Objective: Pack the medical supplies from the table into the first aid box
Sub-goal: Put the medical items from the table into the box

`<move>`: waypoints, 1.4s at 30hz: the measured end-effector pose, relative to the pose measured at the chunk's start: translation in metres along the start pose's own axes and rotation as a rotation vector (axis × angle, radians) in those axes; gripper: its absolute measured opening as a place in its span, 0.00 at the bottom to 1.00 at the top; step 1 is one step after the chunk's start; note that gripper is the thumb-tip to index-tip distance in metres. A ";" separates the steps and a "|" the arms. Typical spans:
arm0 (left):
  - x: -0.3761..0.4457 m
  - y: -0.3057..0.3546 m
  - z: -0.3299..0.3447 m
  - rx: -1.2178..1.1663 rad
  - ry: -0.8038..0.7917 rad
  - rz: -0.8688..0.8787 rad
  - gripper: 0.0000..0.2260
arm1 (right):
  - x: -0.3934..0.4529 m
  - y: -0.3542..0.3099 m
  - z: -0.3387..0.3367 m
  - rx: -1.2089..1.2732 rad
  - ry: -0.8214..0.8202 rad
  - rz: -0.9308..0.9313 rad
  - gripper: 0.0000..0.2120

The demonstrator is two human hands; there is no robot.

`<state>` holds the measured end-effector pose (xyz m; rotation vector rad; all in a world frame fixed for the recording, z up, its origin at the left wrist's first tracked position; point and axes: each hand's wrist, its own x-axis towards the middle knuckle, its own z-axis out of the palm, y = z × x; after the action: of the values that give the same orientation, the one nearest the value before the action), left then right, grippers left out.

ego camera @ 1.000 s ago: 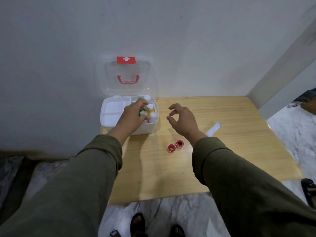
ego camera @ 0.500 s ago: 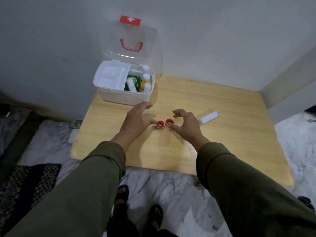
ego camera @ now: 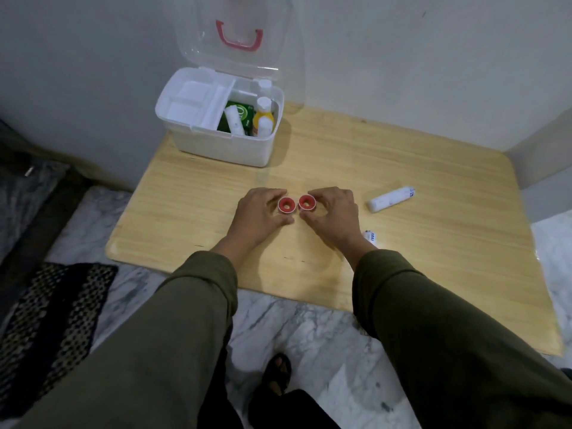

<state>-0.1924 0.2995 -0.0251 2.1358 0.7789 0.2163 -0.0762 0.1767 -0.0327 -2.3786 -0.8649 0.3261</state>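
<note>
Two small red tape rolls lie side by side on the wooden table [ego camera: 418, 274]. My left hand [ego camera: 258, 213] curls its thumb and forefinger around the left tape roll [ego camera: 286, 205]. My right hand [ego camera: 332, 212] pinches the right tape roll [ego camera: 307, 202] the same way. The white first aid box [ego camera: 223, 150] stands at the table's back left with its clear lid [ego camera: 235, 57] raised. Its right compartment holds a green packet [ego camera: 243, 114], a yellow bottle [ego camera: 263, 119] and white tubes. A white tube [ego camera: 390, 198] lies on the table to the right of my right hand.
A small white labelled item [ego camera: 370, 236] peeks out beside my right wrist. The grey wall runs right behind the box. A dark woven mat [ego camera: 46, 320] lies on the marble floor at the left, and my sandalled feet [ego camera: 278, 373] stand below the table's near edge.
My left hand left the box and came down to the tape rolls. Both hands have closed in around the two rolls, and my view has tilted lower.
</note>
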 end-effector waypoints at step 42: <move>0.177 -0.042 -0.256 0.270 -0.090 0.218 0.19 | 0.159 -0.234 0.030 -0.022 0.084 -0.032 0.20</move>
<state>-0.1751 0.5924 0.0874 2.4699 0.5469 0.1334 -0.0862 0.4378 0.0786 -2.3778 -0.8707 0.2035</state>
